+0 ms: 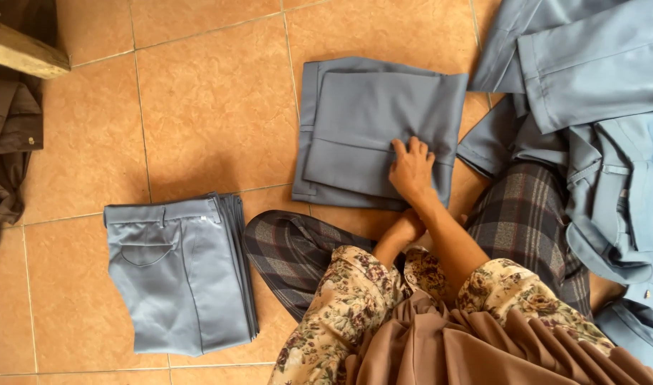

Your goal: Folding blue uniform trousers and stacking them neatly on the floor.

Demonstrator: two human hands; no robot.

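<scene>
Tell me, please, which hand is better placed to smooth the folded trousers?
Probably the right hand: it lies flat, fingers spread, on the trousers, while the left hand sits tucked by their near edge, partly hidden behind the right forearm.

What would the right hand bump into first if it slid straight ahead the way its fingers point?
The right hand already lies flat on the folded blue-grey trousers, fingers pointing away from the person. Sliding on, it would probably just cross more of that cloth, then reach the bare tiled floor beyond.

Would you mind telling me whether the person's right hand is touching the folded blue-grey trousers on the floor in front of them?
Touching. The head view shows the right hand lying palm-down on the folded trousers, fingers spread flat on the cloth with no gap.
</scene>
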